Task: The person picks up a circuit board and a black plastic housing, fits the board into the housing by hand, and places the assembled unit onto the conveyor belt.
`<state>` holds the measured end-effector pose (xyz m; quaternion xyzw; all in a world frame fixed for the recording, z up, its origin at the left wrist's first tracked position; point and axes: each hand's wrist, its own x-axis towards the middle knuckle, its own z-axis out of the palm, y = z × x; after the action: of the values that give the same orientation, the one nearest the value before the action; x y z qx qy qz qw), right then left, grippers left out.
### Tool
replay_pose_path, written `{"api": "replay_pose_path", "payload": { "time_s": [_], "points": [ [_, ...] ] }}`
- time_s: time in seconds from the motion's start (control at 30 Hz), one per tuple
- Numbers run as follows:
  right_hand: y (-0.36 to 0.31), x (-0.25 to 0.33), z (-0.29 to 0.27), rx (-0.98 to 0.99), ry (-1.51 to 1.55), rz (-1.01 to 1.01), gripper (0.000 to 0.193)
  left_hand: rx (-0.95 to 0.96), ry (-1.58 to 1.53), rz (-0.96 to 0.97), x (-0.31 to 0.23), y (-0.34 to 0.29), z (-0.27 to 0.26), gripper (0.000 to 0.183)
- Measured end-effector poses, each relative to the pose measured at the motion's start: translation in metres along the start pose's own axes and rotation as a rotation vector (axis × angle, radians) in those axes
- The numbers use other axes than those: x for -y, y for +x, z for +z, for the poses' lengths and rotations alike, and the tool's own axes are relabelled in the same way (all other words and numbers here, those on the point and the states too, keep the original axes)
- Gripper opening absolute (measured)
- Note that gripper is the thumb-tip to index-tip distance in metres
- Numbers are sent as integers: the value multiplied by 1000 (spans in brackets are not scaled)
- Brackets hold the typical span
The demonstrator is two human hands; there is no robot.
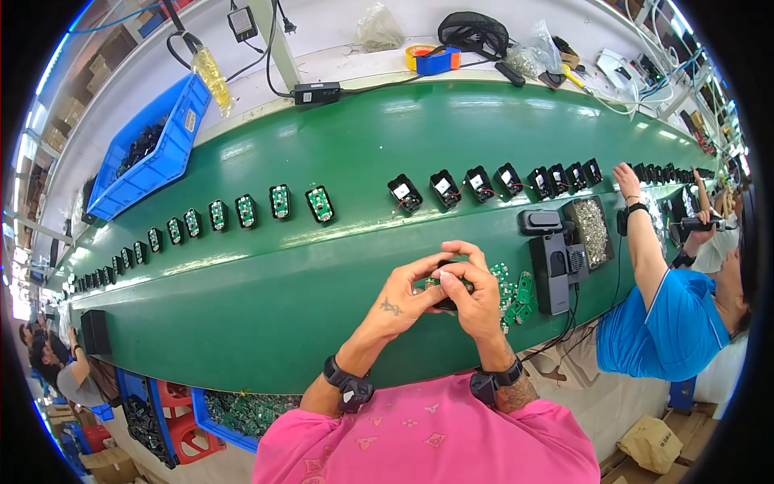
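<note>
A long green workbench curves across a busy workshop, its smooth top glossy with reflected light. Nearest, below the bench's edge, are the wearer's pink top and, to its left, a blue tub of circuit boards, partly cut off by the pink clothing. Over the bench, the left hand and right hand meet, both grasping a small black housing between their fingers; the fingers cover most of it, so its inner parts are hard to make out. Just right of the hands lies a loose pile of green circuit boards, partly hidden by the right hand. Beyond it stand a black boxy device and an open tray of tiny metallic pieces, too small to tell apart. Farther across, a row of board-filled housings runs left, and a row of open housings runs right, both shrinking to a blur. A co-worker in a blue shirt reaches in at right. At the back, a blue bin of dark parts leans left, and a pale ledge holds a tape roll and a black mesh item; the fisheye's dark rim cuts off the room's edges.
</note>
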<state>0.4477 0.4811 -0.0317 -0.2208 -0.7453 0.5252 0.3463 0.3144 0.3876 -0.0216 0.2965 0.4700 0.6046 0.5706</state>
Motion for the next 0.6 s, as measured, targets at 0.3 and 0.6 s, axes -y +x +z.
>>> {"api": "replay_pose_path", "payload": {
  "time_s": [0.3,0.6],
  "points": [
    [-8,22,8,-308,-712,-356,9,-237,126,282,2,-2,7,52],
    [6,33,-13,-4,-453,-285,4,-364,462,452,-11,-7,21,50]
  ]
}}
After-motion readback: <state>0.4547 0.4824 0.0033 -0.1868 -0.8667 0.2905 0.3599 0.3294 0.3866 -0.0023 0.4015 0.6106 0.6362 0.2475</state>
